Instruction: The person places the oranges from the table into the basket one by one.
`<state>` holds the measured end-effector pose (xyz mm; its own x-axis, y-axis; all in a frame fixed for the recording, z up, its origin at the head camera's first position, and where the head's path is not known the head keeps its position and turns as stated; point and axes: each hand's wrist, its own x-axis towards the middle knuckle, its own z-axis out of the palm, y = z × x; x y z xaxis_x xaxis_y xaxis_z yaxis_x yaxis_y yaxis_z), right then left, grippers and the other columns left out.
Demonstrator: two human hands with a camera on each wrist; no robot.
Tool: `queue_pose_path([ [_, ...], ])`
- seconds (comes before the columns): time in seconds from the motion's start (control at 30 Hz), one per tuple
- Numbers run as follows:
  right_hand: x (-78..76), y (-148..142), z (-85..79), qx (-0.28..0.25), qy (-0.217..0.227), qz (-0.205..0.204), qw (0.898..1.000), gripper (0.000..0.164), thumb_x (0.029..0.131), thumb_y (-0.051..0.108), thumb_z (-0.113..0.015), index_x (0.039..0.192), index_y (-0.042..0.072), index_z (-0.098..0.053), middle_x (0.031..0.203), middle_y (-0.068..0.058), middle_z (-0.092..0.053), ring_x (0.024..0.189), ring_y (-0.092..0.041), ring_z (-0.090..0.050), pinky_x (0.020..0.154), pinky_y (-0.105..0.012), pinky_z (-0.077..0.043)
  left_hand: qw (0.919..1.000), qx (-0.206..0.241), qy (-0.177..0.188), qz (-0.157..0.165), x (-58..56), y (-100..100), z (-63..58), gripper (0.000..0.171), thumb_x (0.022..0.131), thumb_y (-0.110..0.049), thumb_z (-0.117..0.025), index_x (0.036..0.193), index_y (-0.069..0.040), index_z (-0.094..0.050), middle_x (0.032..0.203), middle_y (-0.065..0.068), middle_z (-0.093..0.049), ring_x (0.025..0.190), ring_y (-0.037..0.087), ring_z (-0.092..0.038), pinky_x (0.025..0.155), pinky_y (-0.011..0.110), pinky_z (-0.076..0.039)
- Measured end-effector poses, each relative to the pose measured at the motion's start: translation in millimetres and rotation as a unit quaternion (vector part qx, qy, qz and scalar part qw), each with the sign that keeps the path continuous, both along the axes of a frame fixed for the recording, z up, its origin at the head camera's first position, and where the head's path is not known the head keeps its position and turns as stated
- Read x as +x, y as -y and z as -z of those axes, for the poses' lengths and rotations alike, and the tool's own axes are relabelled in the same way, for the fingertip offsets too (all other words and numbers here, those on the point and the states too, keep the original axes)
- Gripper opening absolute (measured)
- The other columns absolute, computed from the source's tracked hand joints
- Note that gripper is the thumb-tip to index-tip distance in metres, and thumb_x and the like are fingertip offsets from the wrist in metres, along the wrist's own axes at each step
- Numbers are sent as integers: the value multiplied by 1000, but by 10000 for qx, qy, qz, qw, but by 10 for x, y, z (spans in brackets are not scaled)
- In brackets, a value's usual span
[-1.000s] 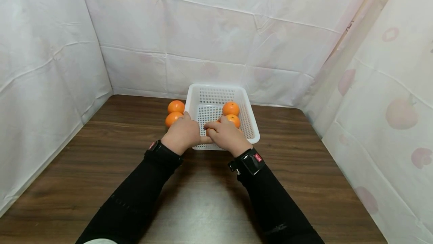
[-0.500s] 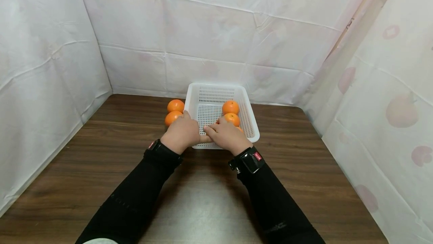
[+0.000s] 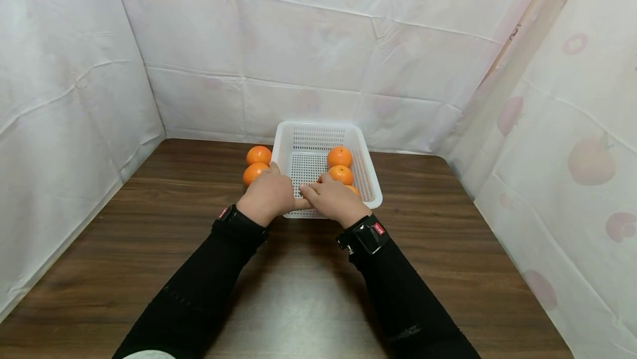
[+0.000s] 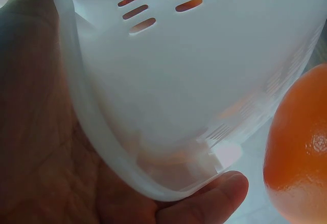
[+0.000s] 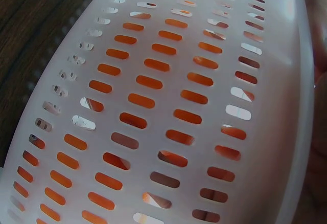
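In the head view my left hand [image 3: 269, 196] grips the near left corner of a white slotted plastic basket [image 3: 280, 143]. Its thumb reaches along the near side, with the index finger beside the left wall. In the left wrist view the basket's rim [image 4: 94, 127] lies against the palm, and a fingertip [image 4: 232, 185] wraps the corner. My right hand [image 3: 335, 198] reaches over the near right part of the basket, its fingertips hidden. Oranges [image 3: 340, 157] line the basket's right side, one partly under this hand. Orange skin [image 5: 156, 64] shows through slots in the right wrist view.
Two oranges [image 3: 258, 155] stand on the brown wooden table [image 3: 199, 182] just left of the basket. White cloth sheets [image 3: 308, 43] hang behind it and at both sides. The table's right edge [image 3: 507, 254] runs beside the patterned sheet.
An orange seen under my right hand's fingers a second ago no longer shows there. More of the nearest orange shows right of this hand. The left hand and basket stay nearly still.
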<state>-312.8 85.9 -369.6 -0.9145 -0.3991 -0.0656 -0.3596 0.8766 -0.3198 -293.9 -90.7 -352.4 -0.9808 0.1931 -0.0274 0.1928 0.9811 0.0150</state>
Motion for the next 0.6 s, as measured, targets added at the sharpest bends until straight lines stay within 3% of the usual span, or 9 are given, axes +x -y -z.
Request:
queue_pose_path([
  [0.33, 11, -8, -17, -21, 117, -12, 9999, 73, 110, 68, -26, 142, 18, -68, 144, -9, -55, 115, -28, -63, 103, -51, -54, 9999, -131, -26, 78, -10, 5, 5, 109, 84, -96, -46, 103, 6, -80, 155, 44, -42, 108, 43, -70, 80, 47, -62],
  [0.5, 5, -4, -25, 51, 170, -117, 9998, 73, 110, 68, -24, 143, 20, -68, 149, -10, -54, 125, -29, -63, 109, -51, -52, 9998, -85, -145, 116, -8, 6, 18, 108, 84, -96, -47, 100, 7, -79, 153, 46, -44, 92, 38, -72, 68, 41, -60],
  [0.6, 8, -6, -23, 88, 172, -135, 9997, 73, 110, 67, -24, 137, 19, -73, 145, -9, -56, 121, -28, -64, 107, -50, -53, 9996, -116, -211, 132, -6, 5, 26, 108, 84, -96, -47, 96, 6, -79, 152, 46, -44, 87, 36, -72, 65, 39, -59],
])
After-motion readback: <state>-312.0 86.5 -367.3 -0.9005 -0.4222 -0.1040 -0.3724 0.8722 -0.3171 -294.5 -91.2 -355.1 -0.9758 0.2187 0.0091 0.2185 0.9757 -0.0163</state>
